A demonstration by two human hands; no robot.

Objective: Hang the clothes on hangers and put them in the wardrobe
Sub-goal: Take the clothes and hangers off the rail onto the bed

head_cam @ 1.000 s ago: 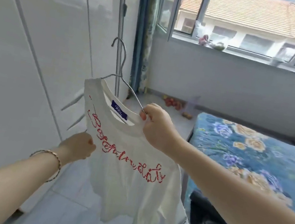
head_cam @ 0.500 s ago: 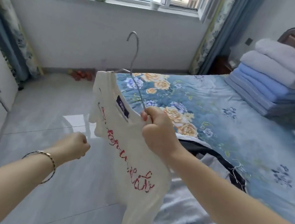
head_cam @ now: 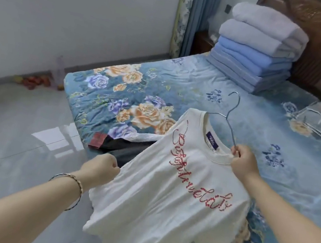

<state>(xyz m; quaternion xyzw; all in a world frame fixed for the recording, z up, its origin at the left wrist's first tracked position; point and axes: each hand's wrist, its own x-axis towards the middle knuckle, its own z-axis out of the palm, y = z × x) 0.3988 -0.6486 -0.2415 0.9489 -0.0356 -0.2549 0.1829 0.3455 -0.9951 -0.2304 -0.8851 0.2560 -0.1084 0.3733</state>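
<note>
T-shirt (head_cam: pixel 165 186) is held taut (to seat it squarely): hanger (head_cam: pixel 232 117) pinched by right hand (head_cam: pixel 243 162), its edge clenched in left hand (head_cam: pixel 102 168).

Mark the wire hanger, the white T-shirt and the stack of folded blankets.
wire hanger (head_cam: pixel 231 131), head view, sloping wire above the collar.
white T-shirt (head_cam: pixel 162 205), head view, chest below the red lettering.
stack of folded blankets (head_cam: pixel 252 60), head view, a blue middle layer.
</note>
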